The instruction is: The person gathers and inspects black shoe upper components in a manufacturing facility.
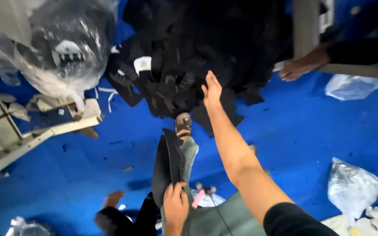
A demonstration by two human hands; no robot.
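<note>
The stack of black cut pieces (168,164) sits at the lower centre of the frame, standing on edge over the person's knee, and the left hand (175,205) grips its lower end, fingers curled shut around it. Just above, in the upper centre, lies 1 big heap of black scraps (184,57) on the blue floor (88,153). The right hand (212,91) reaches out to the heap's lower edge with fingers straight and held loosely together, palm open, holding nothing; whether it touches the scraps I cannot tell. 1 sandalled foot (183,125) of the person points at the heap, between the 2 hands. In the upper right, 1 bare foot (298,69) of another person rests by a pale post (306,26). In the upper left hangs 1 large clear plastic bag (62,48) above a pale wooden frame (27,140). 1 smaller clear bag (352,188) lies at the lower right, and 1 more bare foot (112,199) shows at the lower left.
</note>
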